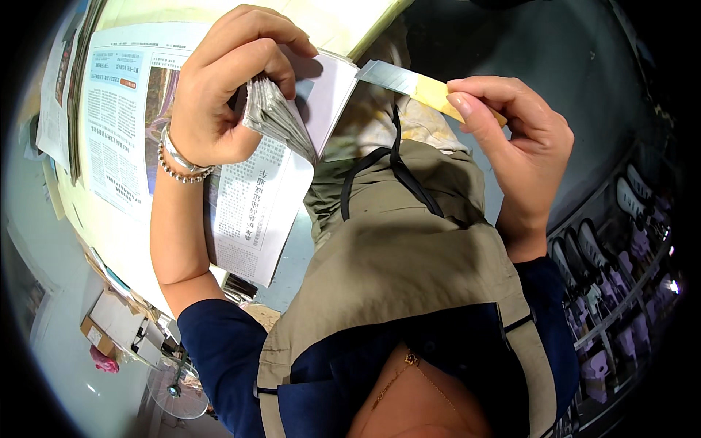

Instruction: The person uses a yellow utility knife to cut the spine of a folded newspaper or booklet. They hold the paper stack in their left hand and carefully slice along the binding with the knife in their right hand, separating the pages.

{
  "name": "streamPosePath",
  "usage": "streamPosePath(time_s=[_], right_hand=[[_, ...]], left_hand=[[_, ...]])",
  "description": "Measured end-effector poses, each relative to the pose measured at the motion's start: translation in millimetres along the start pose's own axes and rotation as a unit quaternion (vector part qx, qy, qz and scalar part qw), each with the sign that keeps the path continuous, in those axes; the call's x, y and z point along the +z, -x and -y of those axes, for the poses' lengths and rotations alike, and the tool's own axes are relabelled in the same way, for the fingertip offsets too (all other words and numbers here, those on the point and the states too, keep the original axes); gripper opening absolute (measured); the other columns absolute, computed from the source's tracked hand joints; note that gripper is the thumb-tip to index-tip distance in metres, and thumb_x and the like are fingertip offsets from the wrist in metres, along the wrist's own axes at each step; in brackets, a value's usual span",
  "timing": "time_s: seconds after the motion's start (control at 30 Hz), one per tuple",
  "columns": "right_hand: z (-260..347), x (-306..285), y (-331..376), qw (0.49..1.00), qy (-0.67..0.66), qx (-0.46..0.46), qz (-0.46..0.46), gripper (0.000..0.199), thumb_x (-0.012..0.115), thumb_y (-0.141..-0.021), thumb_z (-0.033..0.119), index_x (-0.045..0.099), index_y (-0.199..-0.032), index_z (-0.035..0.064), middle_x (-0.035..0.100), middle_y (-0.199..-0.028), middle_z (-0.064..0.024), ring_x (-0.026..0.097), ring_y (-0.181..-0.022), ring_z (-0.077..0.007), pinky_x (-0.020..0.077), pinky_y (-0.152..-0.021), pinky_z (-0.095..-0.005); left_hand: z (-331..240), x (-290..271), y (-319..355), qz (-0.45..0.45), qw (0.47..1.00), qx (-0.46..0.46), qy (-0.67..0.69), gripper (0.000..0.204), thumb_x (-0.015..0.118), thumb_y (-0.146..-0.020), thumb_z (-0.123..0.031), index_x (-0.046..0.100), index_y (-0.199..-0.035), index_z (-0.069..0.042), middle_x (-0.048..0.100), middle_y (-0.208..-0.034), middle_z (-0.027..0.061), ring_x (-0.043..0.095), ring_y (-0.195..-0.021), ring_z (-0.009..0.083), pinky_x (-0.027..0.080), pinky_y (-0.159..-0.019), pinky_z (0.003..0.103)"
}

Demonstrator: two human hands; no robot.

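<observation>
My left hand is closed on a crumpled grey wad of many thin layers, possibly folded paper or cloth. Beneath its fingers lies a smooth pale lavender piece at the table's edge. In my right hand, thumb and fingers pinch the yellow end of a flat strip-like blade. Its grey, shiny end points left and meets or overlaps the lavender piece's right edge; whether they touch I cannot tell. Newspaper sheets lie under my left hand and wrist, one hanging over the edge.
The pale table curves along the left, with more stacked papers at its far left. Racks of shoes and purple shapes stand at the right. A fan and a cardboard box are at the lower left.
</observation>
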State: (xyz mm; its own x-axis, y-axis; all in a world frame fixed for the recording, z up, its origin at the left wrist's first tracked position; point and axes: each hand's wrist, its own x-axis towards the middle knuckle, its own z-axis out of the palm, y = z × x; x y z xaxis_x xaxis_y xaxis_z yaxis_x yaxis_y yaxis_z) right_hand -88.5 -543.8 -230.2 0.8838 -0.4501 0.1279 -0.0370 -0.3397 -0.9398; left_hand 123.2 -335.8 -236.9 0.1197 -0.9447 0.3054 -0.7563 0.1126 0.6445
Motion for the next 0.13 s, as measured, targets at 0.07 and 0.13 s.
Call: streamPosePath(time_s=[0.07, 0.13], right_hand=[[0.4, 0.7, -0.2, 1.0, 0.009, 0.0, -0.002, 0.009, 0.074, -0.082, 0.001, 0.073, -0.09, -0.0003, 0.067, -0.069, -0.0011, 0.054, -0.059, -0.0023, 0.035, -0.049, -0.0172], [0.6, 1.3, 0.0, 1.0, 0.013, 0.0, -0.003, 0.009, 0.074, -0.082, 0.001, 0.073, -0.09, -0.0002, 0.067, -0.07, -0.0012, 0.054, -0.059, -0.0024, 0.035, -0.049, -0.0172]], left_hand=[[-1.9, -0.1, 0.3, 0.0, 1.0, -0.015, 0.011, 0.041, 0.059, -0.066, -0.044, 0.052, -0.065, -0.003, 0.065, -0.098, 0.021, 0.06, -0.097, 0.0343, 0.049, -0.078, 0.04], [-3.6, -0.2, -1.0, 0.002, 1.0, -0.011, -0.006, 0.04, 0.059, -0.066, -0.043, 0.052, -0.065, -0.003, 0.065, -0.099, 0.0208, 0.06, -0.097, 0.0344, 0.049, -0.079, 0.04]])
